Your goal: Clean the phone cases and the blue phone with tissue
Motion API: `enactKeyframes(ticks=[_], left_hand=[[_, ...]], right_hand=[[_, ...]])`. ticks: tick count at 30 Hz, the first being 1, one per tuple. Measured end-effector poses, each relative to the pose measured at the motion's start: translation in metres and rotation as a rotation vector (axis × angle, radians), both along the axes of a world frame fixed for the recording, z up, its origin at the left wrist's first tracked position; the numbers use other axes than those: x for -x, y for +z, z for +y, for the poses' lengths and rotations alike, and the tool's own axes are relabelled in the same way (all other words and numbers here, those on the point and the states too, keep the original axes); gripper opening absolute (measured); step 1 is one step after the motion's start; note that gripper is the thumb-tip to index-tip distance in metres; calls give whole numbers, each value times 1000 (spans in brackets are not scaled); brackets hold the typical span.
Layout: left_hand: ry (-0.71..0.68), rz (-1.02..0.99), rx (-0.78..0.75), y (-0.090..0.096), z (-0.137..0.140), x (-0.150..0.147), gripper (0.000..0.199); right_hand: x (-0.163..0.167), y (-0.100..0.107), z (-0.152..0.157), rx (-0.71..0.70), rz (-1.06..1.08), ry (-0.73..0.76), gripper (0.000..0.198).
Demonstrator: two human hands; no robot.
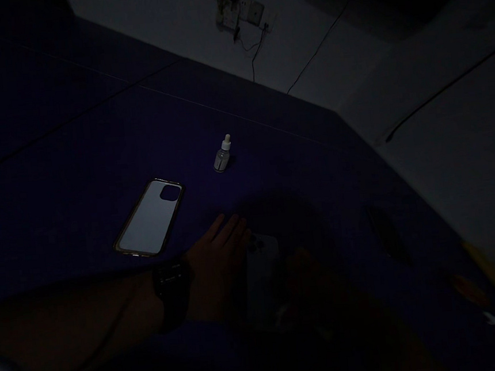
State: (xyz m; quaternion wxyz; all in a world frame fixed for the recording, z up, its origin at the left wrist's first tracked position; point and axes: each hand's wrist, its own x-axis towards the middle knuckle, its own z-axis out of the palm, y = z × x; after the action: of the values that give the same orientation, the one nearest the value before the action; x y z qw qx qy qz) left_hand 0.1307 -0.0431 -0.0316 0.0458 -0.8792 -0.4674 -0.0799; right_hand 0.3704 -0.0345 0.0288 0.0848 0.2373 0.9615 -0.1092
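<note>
The picture is very dark. My left hand, with a dark watch on its wrist, lies with fingers stretched out along the left edge of a phone. The phone's back faces up, and its camera lenses show at the far end. At the phone's right side is my right hand, mostly lost in shadow; I cannot make out its fingers or anything in them. A small pale patch near the phone's lower end is too dim to name. Left of my hands lies a phone case with a pale back and dark rim.
Beyond the hands, a small dropper bottle with a white cap stands on the blue surface. A dark flat object lies to the right. Sockets with cords are on the back wall. Dim items, one yellow, sit at far right.
</note>
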Motion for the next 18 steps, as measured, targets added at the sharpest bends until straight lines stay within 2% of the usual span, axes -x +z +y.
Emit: enactKeyframes(ticks=[3,8,12,15,18], left_hand=[[-40,-9,46,5,0,4,83],[-76,-33,142,16,-1,8,95],[-82,-26,179,19,1,8,112],[-98,-24,208,21,3,8,116],[-108,-40,256,25,3,10,120]], right_hand=[[3,-2,2,7,3,1,31],[19,-11,-2,20,-3,-16,31],[13,-3,-4,35,-29,-19,31],[8,4,-4,44,-44,-14,31],[13,1,-4,56,-44,-9,32]])
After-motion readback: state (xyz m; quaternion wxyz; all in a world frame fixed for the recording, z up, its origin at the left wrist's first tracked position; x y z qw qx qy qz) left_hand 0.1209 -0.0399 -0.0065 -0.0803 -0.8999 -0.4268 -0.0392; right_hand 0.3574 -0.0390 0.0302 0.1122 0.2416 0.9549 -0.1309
